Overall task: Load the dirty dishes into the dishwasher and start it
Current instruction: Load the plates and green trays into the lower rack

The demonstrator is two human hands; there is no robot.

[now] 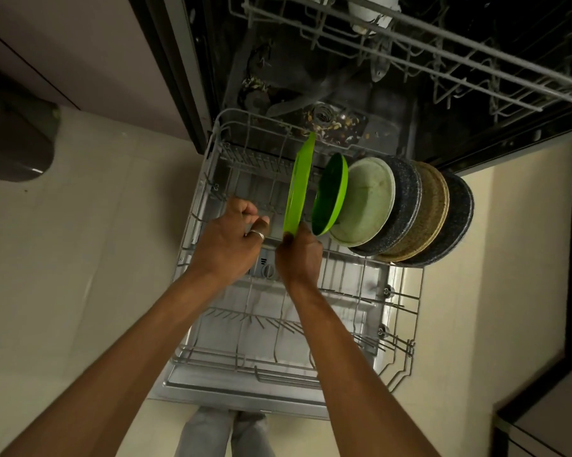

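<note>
Upright, green plate [299,183], right hand [299,255] pinching edge

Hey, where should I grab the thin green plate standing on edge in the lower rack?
Pinch its near rim from the front, as the right hand does: the green plate stands upright, edge toward you, and the green bowl crowds its right face.

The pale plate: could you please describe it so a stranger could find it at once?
In the pulled-out lower rack stands a row of upright plates. The pale plate stands between a green bowl and a dark speckled plate, the only whitish one.
</note>
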